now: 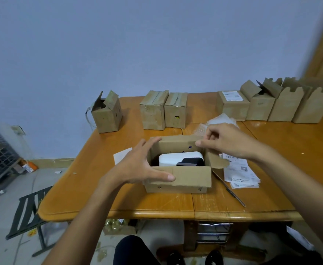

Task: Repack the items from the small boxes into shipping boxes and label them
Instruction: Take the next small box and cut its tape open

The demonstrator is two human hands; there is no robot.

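Observation:
An open cardboard shipping box sits in the middle of the wooden table. Inside it lies a white item with a black part. My left hand spans the box's left side, thumb on the near flap, fingers reaching to the far flap. My right hand hovers over the box's far right corner, fingers curled, fingertips touching the far flap's edge. The right flap sticks out under that hand.
Several cardboard boxes stand along the table's back: one open at the left, two taped, a labelled one and open ones at the right. Printed labels, bubble wrap and a thin metal tool lie right of the box.

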